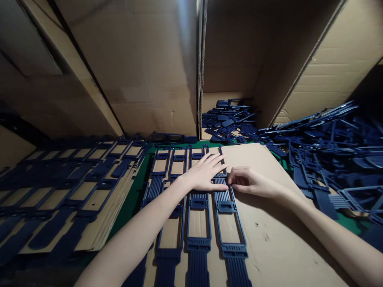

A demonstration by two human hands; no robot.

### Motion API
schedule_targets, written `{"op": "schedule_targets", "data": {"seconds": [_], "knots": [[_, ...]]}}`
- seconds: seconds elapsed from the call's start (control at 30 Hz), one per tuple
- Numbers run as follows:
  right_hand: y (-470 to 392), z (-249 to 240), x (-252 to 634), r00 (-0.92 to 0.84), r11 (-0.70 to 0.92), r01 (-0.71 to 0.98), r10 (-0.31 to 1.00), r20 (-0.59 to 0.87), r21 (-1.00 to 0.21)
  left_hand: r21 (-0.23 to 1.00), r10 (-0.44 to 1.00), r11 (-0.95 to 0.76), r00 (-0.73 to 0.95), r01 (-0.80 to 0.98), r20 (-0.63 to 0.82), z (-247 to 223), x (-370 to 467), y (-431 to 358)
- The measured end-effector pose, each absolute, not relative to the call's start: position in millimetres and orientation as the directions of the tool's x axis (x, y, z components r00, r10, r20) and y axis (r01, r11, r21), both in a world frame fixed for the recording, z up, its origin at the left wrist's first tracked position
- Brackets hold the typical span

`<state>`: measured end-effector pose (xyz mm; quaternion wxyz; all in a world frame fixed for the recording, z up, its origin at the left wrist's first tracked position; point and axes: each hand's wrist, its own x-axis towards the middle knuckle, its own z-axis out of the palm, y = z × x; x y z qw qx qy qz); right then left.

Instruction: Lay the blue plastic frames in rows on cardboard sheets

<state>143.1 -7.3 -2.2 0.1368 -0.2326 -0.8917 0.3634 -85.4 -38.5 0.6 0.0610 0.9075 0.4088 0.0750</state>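
My left hand [208,173] lies flat with its fingers spread over the upper part of a dark blue plastic frame [219,207], covering some of it and part of its neighbour. My right hand [247,182] is curled at that frame's right edge, thumb and fingertips closed on the rail. The frame has rectangular openings, a ribbed middle piece and a ribbed tail toward me. Several similar frames [199,241] lie side by side to its left on a cardboard sheet [269,239]. My left forearm hides parts of them.
At left, more dark blue frames [86,211] lie on stacked cardboard [110,215]. A tangled heap of blue plastic parts [323,151] fills the right side. Loose parts [229,119] lie in an open cardboard box [233,52] at the back. Green surface [128,203] shows between the stacks.
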Motion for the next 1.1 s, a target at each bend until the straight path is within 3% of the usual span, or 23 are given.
{"op": "schedule_targets", "data": {"seconds": [0.4, 0.57, 0.77, 0.83, 0.87, 1.1], "knots": [[-5.0, -0.2, 142.2, -0.865, 0.67, 0.264, 0.483, 0.137, -0.694, 0.189, 0.753, -0.655, 0.653, 0.732, 0.082, 1.5, -85.8, -38.6], [0.4, 16.0, 141.5, -0.789, 0.659, 0.352, 0.591, 0.168, -0.665, 0.194, 0.758, -0.648, 0.647, 0.736, 0.079, 3.4, -86.1, -39.5], [62.5, 43.5, 125.1, -0.716, 0.727, 0.574, 0.669, 0.2, -0.377, 0.206, 0.774, -0.629, 0.629, 0.75, 0.075, 5.8, -87.2, -40.7], [93.1, 42.4, 116.8, -0.602, 0.618, 0.77, 0.786, 0.142, -0.16, 0.199, 0.77, -0.634, 0.632, 0.747, 0.08, 5.0, -88.1, -40.7], [107.2, 39.5, 113.0, -0.546, 0.562, 0.819, 0.825, 0.143, -0.114, 0.197, 0.765, -0.641, 0.638, 0.742, 0.085, 4.4, -88.6, -40.5], [153.1, 3.7, 96.5, -0.344, 0.351, 0.935, 0.932, 0.114, -0.05, 0.199, 0.757, -0.653, 0.643, 0.731, 0.117, 1.4, -90.9, -40.3]]}}
